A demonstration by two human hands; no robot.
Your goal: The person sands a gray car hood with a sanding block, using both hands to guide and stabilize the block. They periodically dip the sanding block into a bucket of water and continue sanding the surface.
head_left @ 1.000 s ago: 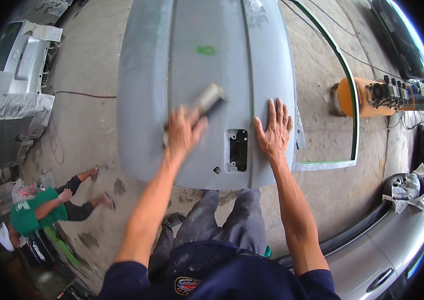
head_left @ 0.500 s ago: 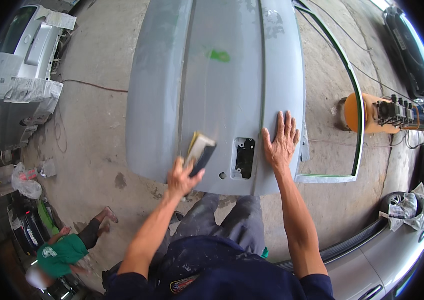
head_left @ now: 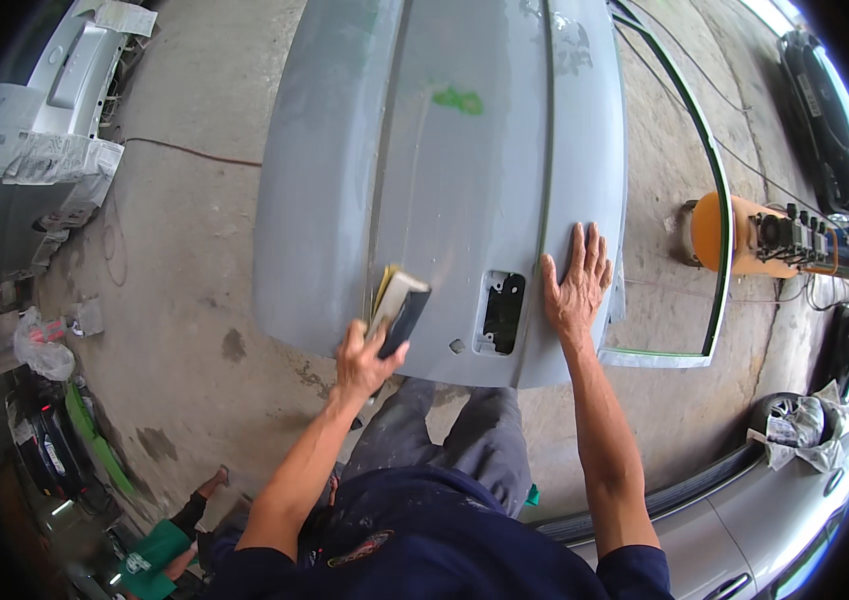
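Note:
A grey-primed car door panel (head_left: 454, 190) lies in front of me, its lengthwise grooves running away from me. My left hand (head_left: 362, 362) is closed round a sanding block (head_left: 404, 308), light and dark in layers with a yellow sheet along one side. The block rests tilted on the panel near the left groove. My right hand (head_left: 576, 292) lies flat on the panel's right side, fingers stretched, holding nothing. Between the hands are the door-handle opening (head_left: 501, 313) and a small lock hole (head_left: 457, 346). Farther up shows a green patch (head_left: 458, 99).
The door's window frame (head_left: 712, 200) juts out to the right. Beyond it stands an orange air compressor (head_left: 744, 235). A silver car (head_left: 714, 535) is at lower right, a paper-masked vehicle part (head_left: 74, 100) at upper left. A person in a green shirt (head_left: 156, 560) is at lower left.
The sanding block in my left hand has shifted slightly left across the panel, toward the groove. My right hand stays in place. The person in green has moved nearer, toward the bottom edge.

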